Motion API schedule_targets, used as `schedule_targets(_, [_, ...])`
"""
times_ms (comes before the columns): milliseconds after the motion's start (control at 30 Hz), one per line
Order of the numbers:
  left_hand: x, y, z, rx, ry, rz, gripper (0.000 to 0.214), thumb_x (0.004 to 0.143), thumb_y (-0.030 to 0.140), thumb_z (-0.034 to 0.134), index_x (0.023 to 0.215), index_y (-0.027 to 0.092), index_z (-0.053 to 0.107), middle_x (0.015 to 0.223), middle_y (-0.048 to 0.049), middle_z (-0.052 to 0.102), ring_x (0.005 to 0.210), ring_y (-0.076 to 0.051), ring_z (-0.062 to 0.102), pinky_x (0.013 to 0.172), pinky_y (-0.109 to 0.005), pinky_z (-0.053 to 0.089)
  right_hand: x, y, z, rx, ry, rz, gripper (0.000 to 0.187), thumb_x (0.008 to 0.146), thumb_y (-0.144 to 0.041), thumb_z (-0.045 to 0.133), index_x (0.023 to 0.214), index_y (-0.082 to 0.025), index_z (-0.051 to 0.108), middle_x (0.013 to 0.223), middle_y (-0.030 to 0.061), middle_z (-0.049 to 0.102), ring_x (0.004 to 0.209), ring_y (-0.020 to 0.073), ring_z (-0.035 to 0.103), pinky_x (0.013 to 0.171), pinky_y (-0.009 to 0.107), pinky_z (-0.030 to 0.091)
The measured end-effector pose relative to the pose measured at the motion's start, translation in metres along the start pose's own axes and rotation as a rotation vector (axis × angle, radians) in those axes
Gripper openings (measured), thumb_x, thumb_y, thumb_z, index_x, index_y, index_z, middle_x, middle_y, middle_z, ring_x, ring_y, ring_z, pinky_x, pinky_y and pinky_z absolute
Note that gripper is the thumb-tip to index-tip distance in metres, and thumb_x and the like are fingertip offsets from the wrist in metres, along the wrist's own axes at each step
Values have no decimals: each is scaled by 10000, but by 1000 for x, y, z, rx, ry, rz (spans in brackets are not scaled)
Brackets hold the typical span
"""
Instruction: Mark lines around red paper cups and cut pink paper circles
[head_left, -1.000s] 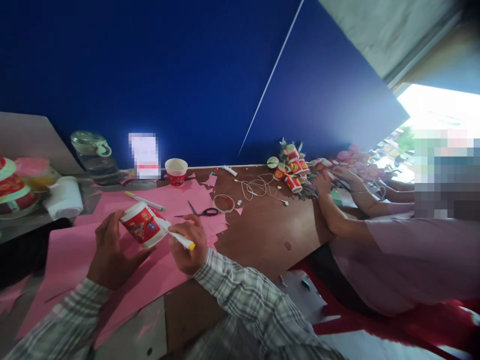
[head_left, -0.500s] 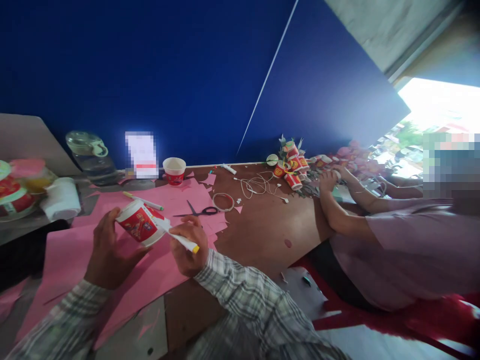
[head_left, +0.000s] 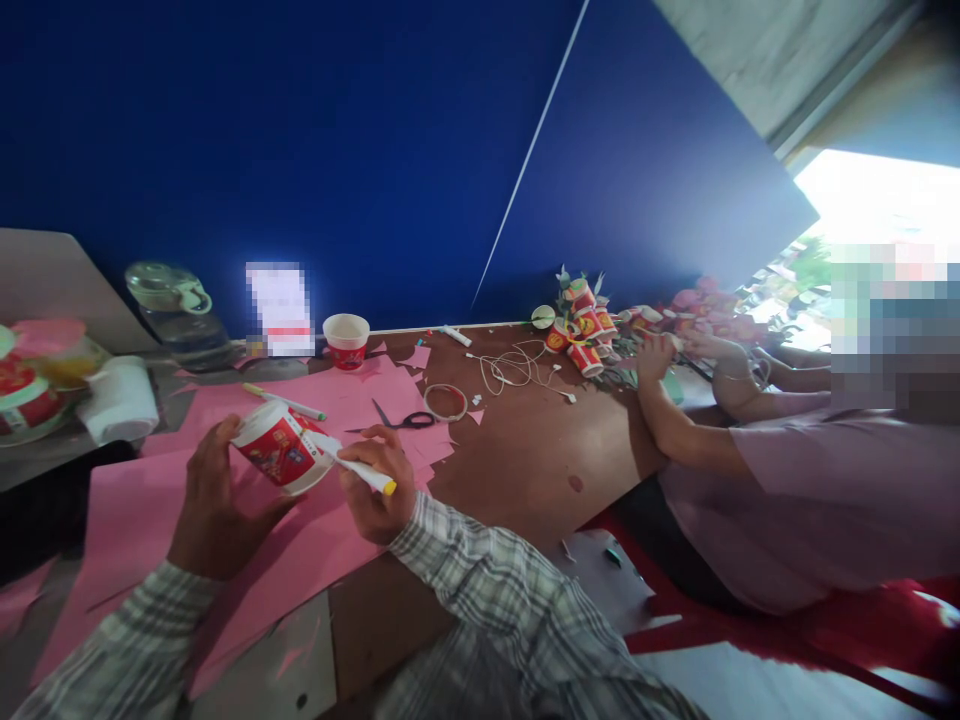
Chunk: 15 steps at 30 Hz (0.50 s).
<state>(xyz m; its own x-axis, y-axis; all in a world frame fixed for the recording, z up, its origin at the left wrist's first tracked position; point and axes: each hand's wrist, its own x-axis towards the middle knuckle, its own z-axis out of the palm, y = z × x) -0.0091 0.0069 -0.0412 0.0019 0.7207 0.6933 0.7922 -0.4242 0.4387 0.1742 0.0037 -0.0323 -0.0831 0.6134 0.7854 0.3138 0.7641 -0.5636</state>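
My left hand [head_left: 214, 500] is wrapped round a red and white paper cup [head_left: 279, 450], held tilted on its side above a large pink paper sheet [head_left: 150, 520]. My right hand [head_left: 379, 480] pinches a white marker with a yellow end [head_left: 356, 468], its tip against the cup's rim. Both sleeves are grey plaid. Black-handled scissors [head_left: 405, 420] lie just beyond my right hand on the pink paper.
A second paper cup [head_left: 346, 340], a green-tipped pen [head_left: 285, 402], a tape ring [head_left: 446, 402], a white cable [head_left: 514, 370] and a clear water bottle [head_left: 176, 310] sit on the brown table [head_left: 540, 450]. A person in a purple shirt [head_left: 810, 500] handles a pile of cups [head_left: 581, 325] at right.
My hands and the cup have stayed nearly in place; the marker has shifted slightly at the cup. The person at right has moved their hands among the cups.
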Motion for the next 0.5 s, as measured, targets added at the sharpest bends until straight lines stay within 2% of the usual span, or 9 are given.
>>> schedule_targets(167, [1,-1,-1,8,17,-38,1005,537,684,413,1316,89,195,1311,-215,317,1227,-317,272,981,-512,241,0,-3,-3,54,8,-8,168,839,-189,466,962,-173,579,797,43,690,652,154,635,949,420,484])
schedule_targets(333, [3,2,0,-8,42,-120,1040,508,701,420,1314,82,199,1301,-217,331,1202,-323,308,974,-509,253,-2,-7,-1,81,-12,-104,140,823,-149,466,910,-182,569,742,28,678,598,148,601,895,410,505])
schedule_targets(500, [4,3,-1,-21,40,-106,1032,500,699,433,1314,106,207,1300,-201,338,1200,-322,309,964,-530,255,0,-8,-1,82,45,-54,161,834,-156,470,968,-177,556,773,44,654,683,165,612,846,382,517])
